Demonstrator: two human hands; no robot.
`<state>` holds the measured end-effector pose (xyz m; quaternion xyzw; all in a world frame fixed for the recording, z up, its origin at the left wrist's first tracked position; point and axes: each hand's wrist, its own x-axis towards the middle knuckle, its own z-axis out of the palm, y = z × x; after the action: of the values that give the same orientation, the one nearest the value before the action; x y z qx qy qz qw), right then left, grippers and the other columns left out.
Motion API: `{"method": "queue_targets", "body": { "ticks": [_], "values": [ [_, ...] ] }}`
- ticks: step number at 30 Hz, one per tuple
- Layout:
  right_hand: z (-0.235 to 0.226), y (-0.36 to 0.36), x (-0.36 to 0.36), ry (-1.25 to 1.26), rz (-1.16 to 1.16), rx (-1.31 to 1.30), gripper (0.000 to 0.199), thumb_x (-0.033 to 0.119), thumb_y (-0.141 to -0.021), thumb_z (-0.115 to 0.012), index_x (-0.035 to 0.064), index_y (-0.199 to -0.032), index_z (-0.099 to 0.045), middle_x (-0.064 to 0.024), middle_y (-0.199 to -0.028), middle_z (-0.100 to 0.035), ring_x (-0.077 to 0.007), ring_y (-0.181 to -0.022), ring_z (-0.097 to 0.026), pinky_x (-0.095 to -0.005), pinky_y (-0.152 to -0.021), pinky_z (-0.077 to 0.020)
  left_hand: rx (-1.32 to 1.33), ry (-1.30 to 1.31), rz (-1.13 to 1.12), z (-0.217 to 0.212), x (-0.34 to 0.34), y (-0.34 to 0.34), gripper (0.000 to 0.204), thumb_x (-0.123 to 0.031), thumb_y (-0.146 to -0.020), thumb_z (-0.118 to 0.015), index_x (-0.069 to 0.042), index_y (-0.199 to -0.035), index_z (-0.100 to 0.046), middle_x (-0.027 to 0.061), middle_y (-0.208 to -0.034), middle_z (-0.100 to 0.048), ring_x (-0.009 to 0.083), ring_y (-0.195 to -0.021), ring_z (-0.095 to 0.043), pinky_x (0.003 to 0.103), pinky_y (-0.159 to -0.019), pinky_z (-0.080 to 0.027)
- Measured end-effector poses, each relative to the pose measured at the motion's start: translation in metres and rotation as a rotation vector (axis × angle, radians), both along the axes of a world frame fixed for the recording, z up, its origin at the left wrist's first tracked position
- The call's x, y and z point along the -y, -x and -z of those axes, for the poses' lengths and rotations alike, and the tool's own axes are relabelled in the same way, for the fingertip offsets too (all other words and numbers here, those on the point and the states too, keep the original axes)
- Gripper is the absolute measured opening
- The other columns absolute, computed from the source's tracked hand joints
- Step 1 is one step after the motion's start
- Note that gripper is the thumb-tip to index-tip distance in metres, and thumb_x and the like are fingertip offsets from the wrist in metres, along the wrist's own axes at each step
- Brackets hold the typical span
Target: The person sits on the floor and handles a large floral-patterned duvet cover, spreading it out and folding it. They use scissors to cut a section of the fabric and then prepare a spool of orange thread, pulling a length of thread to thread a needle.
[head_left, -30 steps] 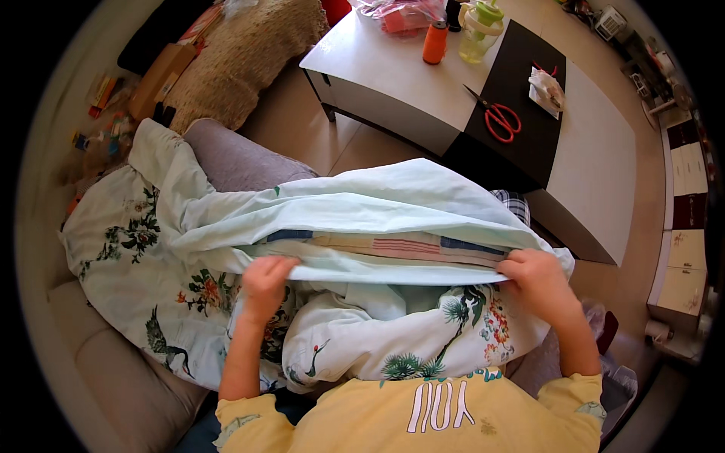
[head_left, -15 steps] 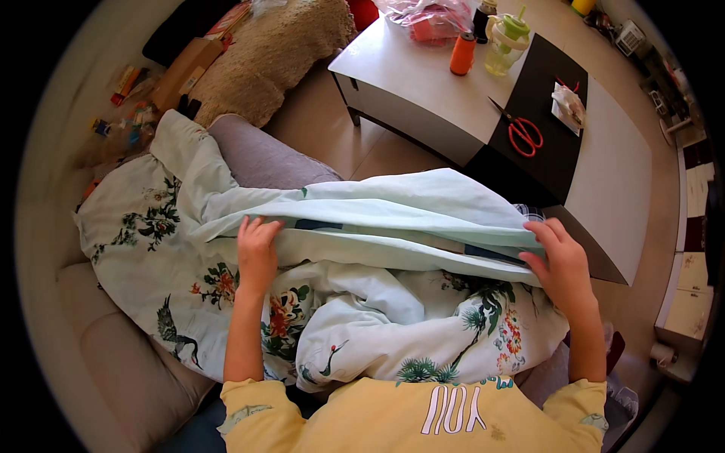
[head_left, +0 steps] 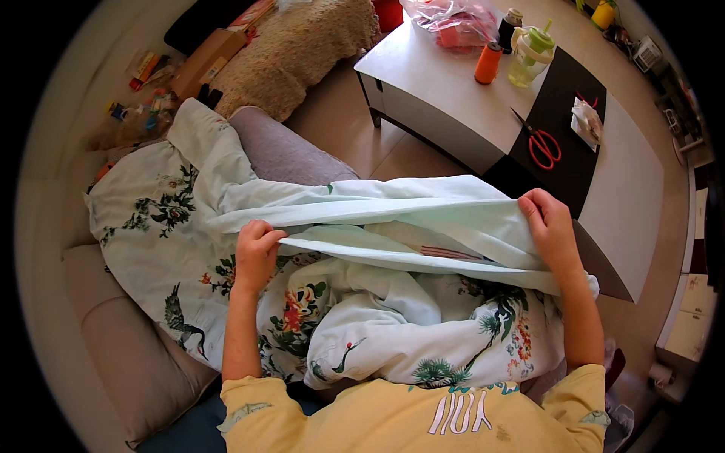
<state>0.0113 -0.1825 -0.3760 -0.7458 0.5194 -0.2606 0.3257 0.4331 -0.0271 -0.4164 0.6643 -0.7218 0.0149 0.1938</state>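
Fabric: a pale green sheet [head_left: 393, 219] with printed birds, flowers and trees lies bunched over the person's lap and spreads to their left across a beige sofa [head_left: 113, 355]. Left hand [head_left: 255, 253] is clenched on a folded edge of the sheet, fingers curled over the top of the fold, knuckles up. Right hand [head_left: 550, 226] grips the same fold further along, fingers wrapped over the edge near the corner of the counter. Between the two hands the fold runs taut and roughly level, plain side outward; the patterned side shows below it in loose heaps against the person's yellow shirt [head_left: 393, 415]. A grey cushion [head_left: 283, 155] sits under the sheet's far edge. Beyond it stands the white counter [head_left: 438, 90], partly covered by a black mat [head_left: 559, 121]. On the mat lie red-handled scissors [head_left: 542, 145] and a small crumpled white item, kind not discernible. On the bare counter top stand an orange spool [head_left: 488, 63] and a clear jug with a green lid [head_left: 531, 50], just beside each other. A shaggy tan rug [head_left: 302, 45] lies on the floor, left of the counter.
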Motion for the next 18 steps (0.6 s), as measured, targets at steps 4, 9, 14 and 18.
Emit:
{"method": "queue_targets", "body": {
  "ticks": [4,9,14,18],
  "values": [
    [0.007,0.001,0.007,-0.006,0.041,0.017,0.021,0.017,-0.086,-0.055,-0.0028,-0.079,-0.056,-0.0103,-0.059,-0.050,-0.0139,-0.053,-0.042,-0.0277,-0.052,-0.0368,-0.043,-0.093,0.014,0.004,-0.006,0.000,0.018,0.004,-0.064,-0.061,-0.004,-0.080,-0.063,0.0082,-0.071,-0.050,0.0266,-0.072,-0.051,0.035,-0.063,-0.041],
    [-0.001,-0.003,0.008,0.019,0.043,0.007,0.021,0.017,-0.086,-0.056,-0.0027,-0.079,-0.056,-0.0092,-0.059,-0.050,-0.0126,-0.054,-0.042,-0.0262,-0.052,-0.0371,-0.221,-0.247,0.041,0.009,-0.021,0.001,0.027,0.005,-0.068,-0.058,-0.004,-0.092,-0.064,0.0108,-0.078,-0.053,0.0283,-0.077,-0.053,0.036,-0.066,-0.043],
    [-0.017,0.000,0.006,-0.022,-0.140,-0.055,0.019,0.015,-0.077,-0.067,-0.0005,-0.079,-0.055,-0.0068,-0.063,-0.050,-0.0106,-0.057,-0.043,-0.0233,-0.054,-0.0384,-0.108,-0.005,-0.064,0.014,-0.018,-0.007,0.026,0.006,-0.073,-0.055,-0.002,-0.097,-0.062,0.0141,-0.100,-0.060,0.0331,-0.094,-0.054,0.039,-0.082,-0.043],
    [-0.018,-0.002,-0.007,0.054,-0.280,-0.112,0.023,0.016,-0.069,-0.073,0.0027,-0.081,-0.058,-0.0095,-0.069,-0.056,-0.0199,-0.057,-0.052,-0.0270,-0.055,-0.0436,-0.042,0.077,-0.076,0.025,-0.006,-0.017,0.021,0.005,-0.075,-0.055,-0.001,-0.094,-0.061,0.0139,-0.096,-0.061,0.0314,-0.087,-0.057,0.038,-0.078,-0.044]
  ]
}}
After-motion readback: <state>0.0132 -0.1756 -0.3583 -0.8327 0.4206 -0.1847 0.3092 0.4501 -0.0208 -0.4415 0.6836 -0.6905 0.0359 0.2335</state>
